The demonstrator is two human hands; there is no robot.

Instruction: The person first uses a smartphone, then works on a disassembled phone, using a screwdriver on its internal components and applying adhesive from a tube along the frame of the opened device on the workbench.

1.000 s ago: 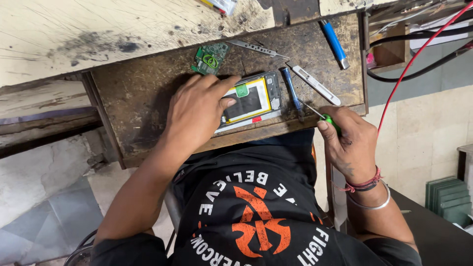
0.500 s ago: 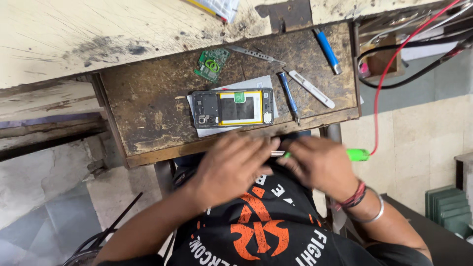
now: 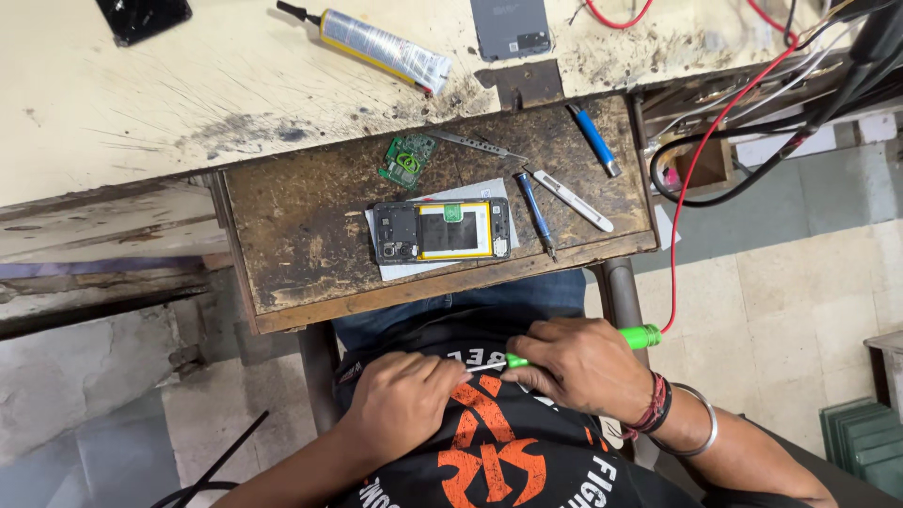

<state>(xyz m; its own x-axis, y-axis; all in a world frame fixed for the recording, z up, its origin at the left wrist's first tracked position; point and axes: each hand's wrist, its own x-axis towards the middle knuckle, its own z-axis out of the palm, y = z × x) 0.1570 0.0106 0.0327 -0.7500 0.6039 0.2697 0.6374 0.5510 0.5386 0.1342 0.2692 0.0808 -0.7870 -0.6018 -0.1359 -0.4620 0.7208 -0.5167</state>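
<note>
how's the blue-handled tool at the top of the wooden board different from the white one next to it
The blue-handled tool has a solid blue grip with a metal end; the white tool is pale and slimmer, with a small dark mark. The blue one lies farther up the wooden board, near its back edge; the white one lies lower, beside the opened phone. Both lie flat, slanting the same way, untouched by either hand.

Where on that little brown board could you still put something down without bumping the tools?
The brown board is bare on its whole left part, left of the opened phone and below the small green circuit board. The right part is crowded: tweezers, a blue pen-shaped tool, a dark screwdriver and a white tool lie close together.
</note>
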